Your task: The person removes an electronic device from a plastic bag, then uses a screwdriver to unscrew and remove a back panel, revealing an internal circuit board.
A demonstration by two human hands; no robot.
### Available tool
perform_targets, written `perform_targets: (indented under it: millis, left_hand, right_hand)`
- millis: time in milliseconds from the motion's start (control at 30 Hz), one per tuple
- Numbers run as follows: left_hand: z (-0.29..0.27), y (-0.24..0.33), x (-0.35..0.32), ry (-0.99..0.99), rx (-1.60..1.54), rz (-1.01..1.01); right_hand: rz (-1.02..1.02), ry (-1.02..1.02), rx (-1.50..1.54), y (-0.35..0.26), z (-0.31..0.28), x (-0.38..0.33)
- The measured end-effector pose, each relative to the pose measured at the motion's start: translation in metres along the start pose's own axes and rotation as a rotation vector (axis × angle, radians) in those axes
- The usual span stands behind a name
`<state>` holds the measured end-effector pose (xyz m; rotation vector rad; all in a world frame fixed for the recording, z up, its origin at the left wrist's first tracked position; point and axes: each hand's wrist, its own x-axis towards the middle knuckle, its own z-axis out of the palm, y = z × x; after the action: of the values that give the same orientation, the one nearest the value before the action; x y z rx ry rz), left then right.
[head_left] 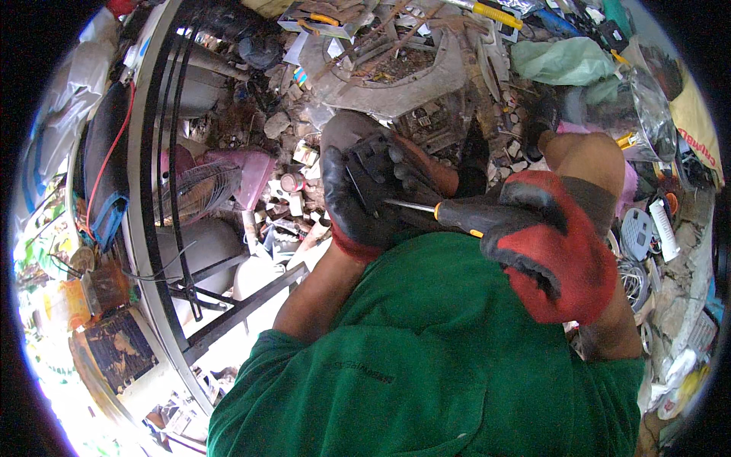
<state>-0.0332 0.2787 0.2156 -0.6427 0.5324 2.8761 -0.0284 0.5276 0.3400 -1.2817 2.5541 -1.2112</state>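
Both hands wear black-and-red work gloves. My right hand (560,251) is closed around the dark handle of a screwdriver (461,215), which has yellow bands. Its thin metal shaft points left, and the tip meets or nearly meets a black part (371,169) in my left hand. My left hand (346,202) is closed around that part, a dark piece with a straight slot or edge. The part blends with the dark glove, so its full shape and kind cannot be made out. Both hands are above my lap, just beyond the green shirt (434,305).
A dark metal frame (145,167) stands along my left, with a wire fan guard (199,190) behind it. Rubble covers the ground. Ahead lies a grey angular ring (426,80). A pale green plastic bag (563,61) and a white power strip (665,228) are at right.
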Motion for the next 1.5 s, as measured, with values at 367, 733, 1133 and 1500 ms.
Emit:
perform_targets:
  millis: [367, 733, 1133, 1500]
  left_hand:
    - [-0.01, 0.007, 0.002, -0.351, -0.011, -0.075]
    - [-0.013, 0.003, 0.001, -0.238, -0.092, -0.086]
    - [-0.025, 0.001, 0.005, -0.235, -0.198, -0.093]
    - [-0.016, 0.001, 0.006, -0.104, -0.092, -0.05]
  right_hand:
    - [-0.01, -0.115, -0.109, 0.001, -0.007, 0.008]
    - [0.216, -0.016, -0.115, 0.007, -0.009, 0.008]
    - [0.258, 0.03, 0.043, 0.018, -0.004, 0.007]
    - [0.257, -0.076, 0.077, 0.022, -0.01, -0.003]
